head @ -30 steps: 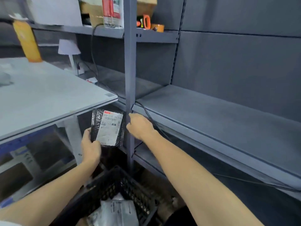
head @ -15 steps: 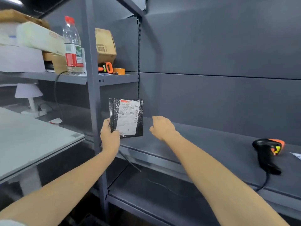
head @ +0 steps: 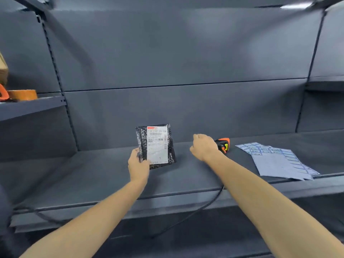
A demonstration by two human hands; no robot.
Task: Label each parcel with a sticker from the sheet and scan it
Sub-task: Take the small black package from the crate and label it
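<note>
My left hand grips the lower left corner of a flat black parcel and holds it upright above the grey shelf. A white shipping label with barcodes covers most of the parcel's front. My right hand hovers to the right of the parcel with loosely curled fingers and holds nothing. Just behind it lies a black and orange barcode scanner, partly hidden by the hand. Sticker sheets with blue-edged labels lie fanned out on the shelf at the right.
The scanner's black cable drops over the shelf's front edge and runs down to the left. A higher shelf at the left carries a roll of brown tape. A lower shelf lies beneath.
The view has swung right along the shelving, from the table and basket to the shelf. Both hands moved right with the parcel; my right hand now sits close to the scanner.
</note>
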